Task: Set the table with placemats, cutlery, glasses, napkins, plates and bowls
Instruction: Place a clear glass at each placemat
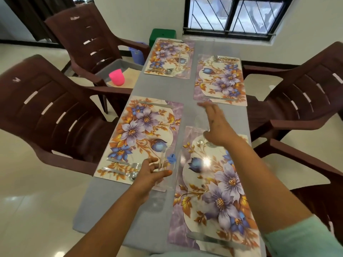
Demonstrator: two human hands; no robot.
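Glass [168, 169], clear and tall, sits in your left hand [148, 175], fingers curled round it, over the near-left placemat [137, 134] by its inner edge. Your right hand [216, 125] hovers mid-counter [104, 210], fingers spread wide and holding nothing, beside another glass [201, 123].

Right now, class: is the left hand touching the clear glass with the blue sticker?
Touching. The head view shows the left hand with fingers and thumb wrapped round the glass beside the near-left placemat.
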